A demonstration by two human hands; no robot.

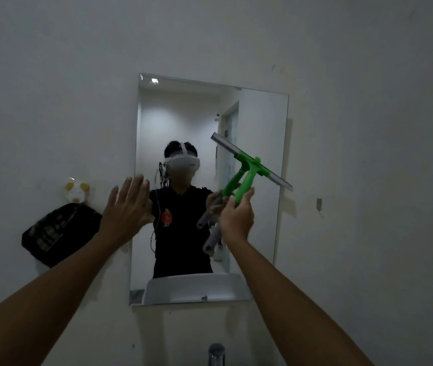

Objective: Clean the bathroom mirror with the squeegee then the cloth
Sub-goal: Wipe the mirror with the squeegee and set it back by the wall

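Observation:
A frameless rectangular mirror [257,114] hangs on the white wall straight ahead. My right hand [236,217] is shut on the green handle of a squeegee [248,175], whose grey blade slants from upper left to lower right in front of the mirror's right half. A grey handle end sticks out below my fist. Whether the blade touches the glass I cannot tell. My left hand [127,210] is raised flat with fingers spread, at the mirror's left edge, holding nothing. No cloth is in view.
A dark bag [57,233] hangs from a small animal-shaped hook [76,192] on the wall left of the mirror. A tap top [216,353] shows at the bottom edge. The mirror reflects a person and a white basin.

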